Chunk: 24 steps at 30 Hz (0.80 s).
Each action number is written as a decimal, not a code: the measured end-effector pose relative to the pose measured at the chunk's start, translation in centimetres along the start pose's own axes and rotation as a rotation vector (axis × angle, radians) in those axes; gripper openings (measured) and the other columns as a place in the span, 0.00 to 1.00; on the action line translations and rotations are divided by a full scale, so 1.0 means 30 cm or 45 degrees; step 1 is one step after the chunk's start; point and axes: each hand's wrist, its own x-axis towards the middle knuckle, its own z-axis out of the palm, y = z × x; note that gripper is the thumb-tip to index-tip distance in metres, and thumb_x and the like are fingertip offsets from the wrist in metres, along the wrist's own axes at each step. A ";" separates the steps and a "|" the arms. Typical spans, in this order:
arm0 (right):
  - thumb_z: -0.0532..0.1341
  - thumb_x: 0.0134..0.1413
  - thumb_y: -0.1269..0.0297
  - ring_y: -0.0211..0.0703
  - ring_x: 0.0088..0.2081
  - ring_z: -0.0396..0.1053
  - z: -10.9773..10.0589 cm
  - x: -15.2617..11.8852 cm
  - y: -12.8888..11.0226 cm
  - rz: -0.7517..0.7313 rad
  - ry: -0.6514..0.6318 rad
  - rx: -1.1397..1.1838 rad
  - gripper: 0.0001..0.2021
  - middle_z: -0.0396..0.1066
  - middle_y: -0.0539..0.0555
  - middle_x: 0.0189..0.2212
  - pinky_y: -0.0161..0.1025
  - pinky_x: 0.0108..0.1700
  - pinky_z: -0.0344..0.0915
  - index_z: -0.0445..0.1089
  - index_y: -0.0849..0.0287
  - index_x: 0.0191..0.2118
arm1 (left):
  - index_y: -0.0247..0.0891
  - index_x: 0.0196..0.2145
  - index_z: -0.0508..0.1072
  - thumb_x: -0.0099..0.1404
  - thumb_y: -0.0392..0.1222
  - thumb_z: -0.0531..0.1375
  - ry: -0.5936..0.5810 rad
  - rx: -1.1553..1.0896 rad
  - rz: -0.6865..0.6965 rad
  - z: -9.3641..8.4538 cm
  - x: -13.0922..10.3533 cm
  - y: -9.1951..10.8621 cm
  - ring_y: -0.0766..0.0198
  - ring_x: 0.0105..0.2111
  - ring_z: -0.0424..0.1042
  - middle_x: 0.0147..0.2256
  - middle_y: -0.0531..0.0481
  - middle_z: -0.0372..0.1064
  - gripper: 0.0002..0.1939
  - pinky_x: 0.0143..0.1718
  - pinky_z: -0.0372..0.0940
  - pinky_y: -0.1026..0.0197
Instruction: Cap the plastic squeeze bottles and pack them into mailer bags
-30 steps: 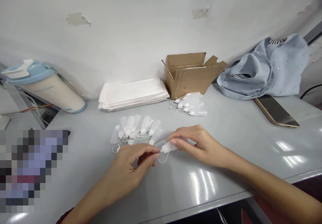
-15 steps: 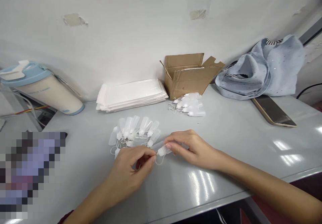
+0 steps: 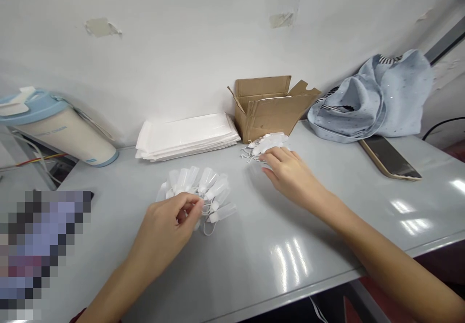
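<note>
Small translucent dropper bottles [image 3: 224, 211] with white caps and thin loops lie bunched in front of me. At the near side of this bunch, my left hand [image 3: 170, 226] has its thumb and forefinger pinched together; whatever may be between the fingertips is too small to name. My right hand [image 3: 286, 173] reaches over the near edge of a second pile of dropper bottles [image 3: 271, 141], its thumb apart from the fingers. Part of that pile is hidden behind the right hand, and no bottle shows in its grasp.
Behind the bottles stand an open cardboard box [image 3: 272, 115] and a stack of white packets [image 3: 187, 136]. To the right are a light blue cloth bag [image 3: 374, 100] and a phone [image 3: 390, 158]. A tumbler [image 3: 69, 129] leans at left, above a blurred-out object [image 3: 43, 245].
My right hand has let go of a dropper bottle and moved up and right to the second pile. That bottle now lies with the front bunch. My left hand has shifted left and slightly up.
</note>
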 end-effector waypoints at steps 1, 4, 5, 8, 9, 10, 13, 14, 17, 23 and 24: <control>0.52 0.58 0.76 0.56 0.44 0.64 -0.003 0.002 0.005 0.057 -0.048 -0.147 0.11 0.68 0.66 0.43 0.46 0.41 0.57 0.68 0.68 0.44 | 0.41 0.29 0.72 0.64 0.46 0.54 0.000 0.014 -0.007 -0.004 0.002 -0.002 0.66 0.19 0.66 0.20 0.56 0.70 0.11 0.22 0.60 0.65; 0.50 0.58 0.77 0.56 0.42 0.64 -0.013 0.003 0.011 0.185 -0.170 -0.400 0.11 0.69 0.65 0.40 0.45 0.38 0.53 0.69 0.67 0.41 | 0.40 0.27 0.70 0.65 0.46 0.52 0.061 0.058 -0.018 -0.014 0.004 -0.007 0.66 0.17 0.63 0.18 0.56 0.67 0.13 0.20 0.57 0.65; 0.50 0.58 0.78 0.56 0.41 0.64 -0.017 0.003 0.013 0.215 -0.201 -0.426 0.12 0.69 0.65 0.39 0.44 0.37 0.52 0.69 0.67 0.40 | 0.40 0.26 0.70 0.65 0.46 0.52 0.086 0.070 -0.017 -0.016 0.005 -0.008 0.67 0.17 0.63 0.17 0.56 0.67 0.13 0.20 0.56 0.65; 0.49 0.57 0.78 0.55 0.39 0.65 -0.021 0.002 0.021 0.290 -0.266 -0.447 0.12 0.70 0.65 0.36 0.43 0.34 0.50 0.70 0.67 0.38 | 0.40 0.24 0.68 0.65 0.46 0.52 0.119 0.079 -0.003 -0.017 0.005 -0.005 0.68 0.16 0.61 0.17 0.57 0.65 0.14 0.20 0.55 0.65; 0.50 0.57 0.78 0.55 0.38 0.65 -0.021 0.003 0.024 0.306 -0.281 -0.447 0.12 0.70 0.66 0.36 0.42 0.33 0.50 0.70 0.68 0.37 | 0.40 0.24 0.68 0.65 0.46 0.51 0.121 0.076 -0.001 -0.016 0.005 -0.004 0.68 0.16 0.61 0.17 0.56 0.65 0.15 0.20 0.55 0.65; 0.50 0.57 0.78 0.55 0.38 0.66 -0.020 0.003 0.027 0.320 -0.298 -0.447 0.11 0.70 0.66 0.36 0.42 0.33 0.49 0.70 0.68 0.38 | 0.40 0.24 0.68 0.65 0.46 0.51 0.118 0.071 0.000 -0.015 0.004 -0.002 0.68 0.17 0.61 0.17 0.56 0.65 0.15 0.20 0.55 0.65; 0.52 0.56 0.78 0.56 0.39 0.66 -0.014 0.007 0.033 0.332 -0.335 -0.435 0.10 0.69 0.68 0.38 0.42 0.33 0.50 0.70 0.70 0.39 | 0.40 0.24 0.69 0.65 0.46 0.51 0.104 0.058 0.006 -0.009 0.003 0.004 0.68 0.16 0.61 0.17 0.57 0.65 0.15 0.20 0.56 0.65; 0.52 0.56 0.78 0.57 0.40 0.66 -0.013 0.008 0.034 0.330 -0.344 -0.427 0.10 0.69 0.68 0.38 0.42 0.34 0.51 0.70 0.70 0.40 | 0.40 0.24 0.69 0.65 0.46 0.51 0.100 0.048 0.009 -0.007 0.002 0.006 0.68 0.16 0.60 0.16 0.57 0.64 0.15 0.20 0.55 0.65; 0.52 0.57 0.77 0.57 0.41 0.67 -0.010 0.012 0.030 0.322 -0.379 -0.383 0.10 0.69 0.68 0.39 0.43 0.35 0.53 0.70 0.70 0.40 | 0.40 0.23 0.68 0.65 0.45 0.51 0.085 0.008 -0.001 -0.006 0.002 0.013 0.70 0.13 0.56 0.16 0.58 0.63 0.15 0.18 0.55 0.66; 0.54 0.58 0.74 0.54 0.41 0.69 -0.021 0.015 0.009 0.248 -0.453 -0.188 0.08 0.71 0.64 0.39 0.43 0.38 0.57 0.70 0.67 0.39 | 0.39 0.24 0.69 0.65 0.45 0.51 0.078 0.004 0.024 -0.008 0.001 0.018 0.70 0.14 0.57 0.17 0.57 0.64 0.15 0.19 0.55 0.66; 0.54 0.58 0.73 0.53 0.41 0.69 -0.026 0.014 0.005 0.226 -0.448 -0.146 0.08 0.71 0.63 0.39 0.43 0.39 0.57 0.70 0.66 0.39 | 0.39 0.24 0.68 0.65 0.45 0.51 0.083 0.007 0.036 -0.008 0.000 0.018 0.70 0.14 0.57 0.17 0.57 0.64 0.15 0.19 0.55 0.66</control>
